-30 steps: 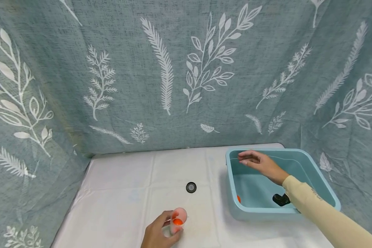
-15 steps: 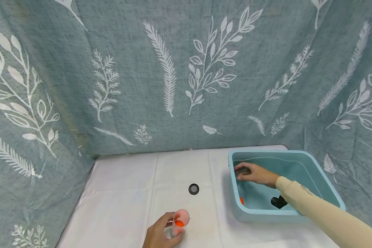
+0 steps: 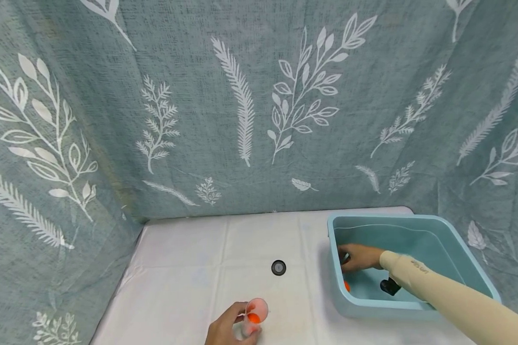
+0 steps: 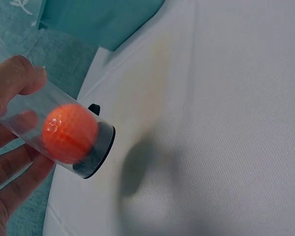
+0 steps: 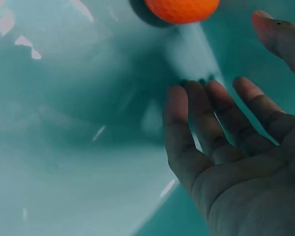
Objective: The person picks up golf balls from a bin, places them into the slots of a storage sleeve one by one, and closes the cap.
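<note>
Currently, a clear tube (image 4: 49, 96) is sitting in the left hand (image 3: 226, 328) at the bottom of the head view, thumb and fingers gripping its sides; whether it is touching the white table (image 3: 190, 268), I cannot tell. An orange ball (image 4: 70, 132) is resting inside, next to the tube's black end (image 4: 99, 152), while the other end is running out of the left wrist view. A small dark piece (image 4: 94, 109) is peeking from behind the tube, too covered to name. Farther right, the right hand (image 5: 241, 177) is reaching into a blue bin (image 3: 384, 310), its fingers loosely bent and gripping nothing that shows; whether the fingertips are touching the bin is unclear. A second ball (image 5: 182, 7), also orange, is lying near the thumb, cut off by the right wrist view's top edge. A black object (image 3: 390, 286) is lying in the bin, partly hidden by the pale sleeve (image 3: 449, 290). Left of the bin, a black disc (image 3: 278, 268) is lying on the table, and a leafy curtain (image 3: 190, 96) is hanging behind.
</note>
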### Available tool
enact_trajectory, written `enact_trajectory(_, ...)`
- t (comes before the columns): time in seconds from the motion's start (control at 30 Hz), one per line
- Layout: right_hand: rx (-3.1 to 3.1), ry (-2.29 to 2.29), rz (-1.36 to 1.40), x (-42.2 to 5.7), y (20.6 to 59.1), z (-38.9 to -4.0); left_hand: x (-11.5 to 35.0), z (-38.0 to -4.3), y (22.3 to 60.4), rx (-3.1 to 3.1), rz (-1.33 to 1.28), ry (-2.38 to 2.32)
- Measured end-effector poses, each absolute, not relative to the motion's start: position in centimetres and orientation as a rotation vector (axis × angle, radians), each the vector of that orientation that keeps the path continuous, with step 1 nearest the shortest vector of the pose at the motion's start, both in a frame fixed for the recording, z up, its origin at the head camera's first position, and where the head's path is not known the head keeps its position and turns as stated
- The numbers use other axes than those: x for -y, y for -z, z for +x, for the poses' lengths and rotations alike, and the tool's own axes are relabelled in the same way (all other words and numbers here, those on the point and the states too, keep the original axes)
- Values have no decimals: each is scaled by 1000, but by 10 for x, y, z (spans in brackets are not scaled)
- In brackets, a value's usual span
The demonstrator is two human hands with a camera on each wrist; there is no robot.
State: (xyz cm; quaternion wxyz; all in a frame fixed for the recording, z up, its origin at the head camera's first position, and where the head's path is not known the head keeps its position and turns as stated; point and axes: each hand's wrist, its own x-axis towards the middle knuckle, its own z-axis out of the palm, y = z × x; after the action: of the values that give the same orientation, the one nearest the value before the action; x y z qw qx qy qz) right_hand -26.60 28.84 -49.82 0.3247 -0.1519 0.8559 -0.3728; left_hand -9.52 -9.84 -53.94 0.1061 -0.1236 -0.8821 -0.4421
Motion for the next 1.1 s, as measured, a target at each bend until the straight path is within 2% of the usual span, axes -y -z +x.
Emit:
enact_trajectory(0.47, -2211, 960, -203, -277, 505, -261, 98, -97, 542, 2564, -422, 1260)
enact_trajectory(0.87, -2109, 761, -190, -274, 494, -255, 99, -96, 546, 2509, -435, 1226)
enact_trajectory(1.1, -2142, 741, -308, -272, 496, -251, 101, -95, 547, 2516, -423, 1228)
